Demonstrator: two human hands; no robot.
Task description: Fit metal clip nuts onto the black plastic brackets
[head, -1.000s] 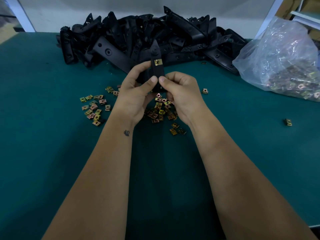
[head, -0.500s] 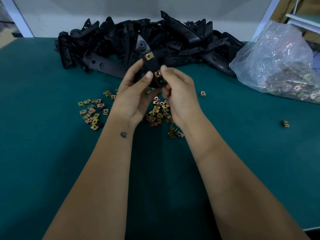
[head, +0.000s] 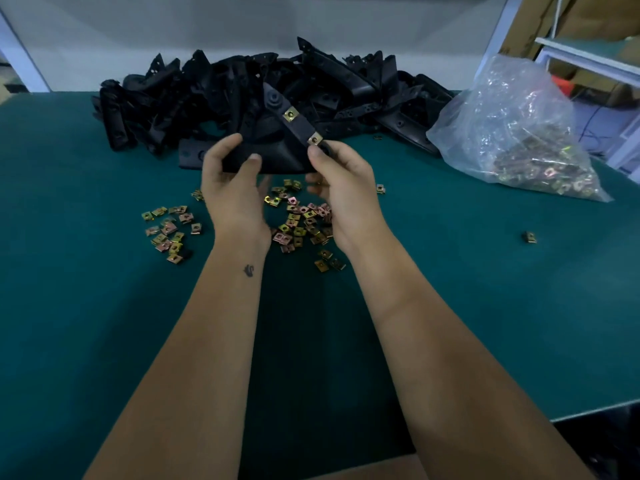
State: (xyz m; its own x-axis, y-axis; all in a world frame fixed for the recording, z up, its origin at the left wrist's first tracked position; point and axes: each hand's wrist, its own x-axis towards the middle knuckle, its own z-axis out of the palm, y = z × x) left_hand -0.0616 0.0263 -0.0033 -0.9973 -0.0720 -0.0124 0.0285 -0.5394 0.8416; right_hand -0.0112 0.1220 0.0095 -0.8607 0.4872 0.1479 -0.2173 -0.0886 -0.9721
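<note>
Hands raised over a green table (head: pixel 86 306): my left hand (head: pixel 232 181) pinches the black plastic bracket (head: pixel 277 157) I hold, my right hand (head: pixel 343 188) grips its end, thumb beside a fitted clip nut (head: pixel 313 139); a second (head: pixel 291 115) sits higher. Loose clip nuts (head: pixel 301 220), the bracket pile (head: pixel 263 95) and a bagful (head: pixel 519 133) suggest plenty left. Pale wall behind.
</note>
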